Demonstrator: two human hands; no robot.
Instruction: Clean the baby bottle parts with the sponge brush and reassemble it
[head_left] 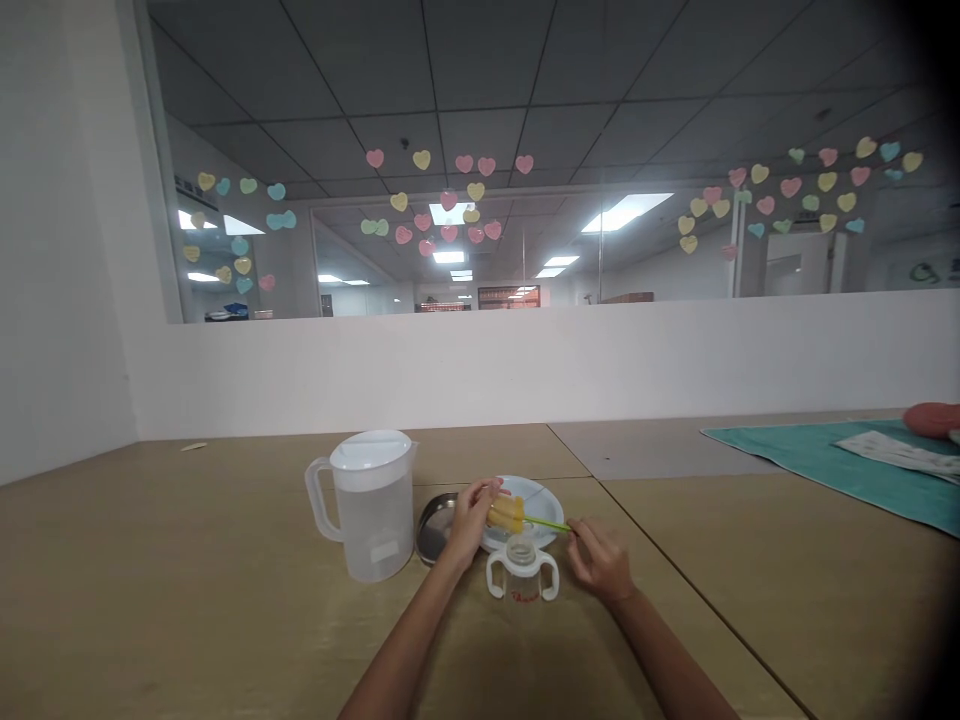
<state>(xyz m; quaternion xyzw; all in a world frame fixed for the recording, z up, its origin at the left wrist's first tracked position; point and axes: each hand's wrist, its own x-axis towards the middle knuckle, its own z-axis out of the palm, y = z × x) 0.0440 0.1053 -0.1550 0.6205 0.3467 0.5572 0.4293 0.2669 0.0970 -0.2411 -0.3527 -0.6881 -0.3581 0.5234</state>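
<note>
My left hand point(472, 522) is closed round a yellow, tube-like piece point(507, 514), held above a white plate point(553, 500). In my right hand point(602, 560) is pinched the end of a thin green stick point(547, 523). The stick's other end meets the yellow piece; whether it goes inside I cannot tell. Just below them a small clear bottle point(523, 572) stands upright on the table, uncapped, with two white handles and red lettering. Something pinkish lies at the plate's far side, mostly hidden by my left hand.
A lidded translucent pitcher point(375, 515) stands left of my hands. Between it and the plate is a round metal dish point(433, 535), partly covered by my left hand. A teal cloth point(814, 445) with a white patterned cloth point(896, 452) and a red object point(932, 420) lies far right.
</note>
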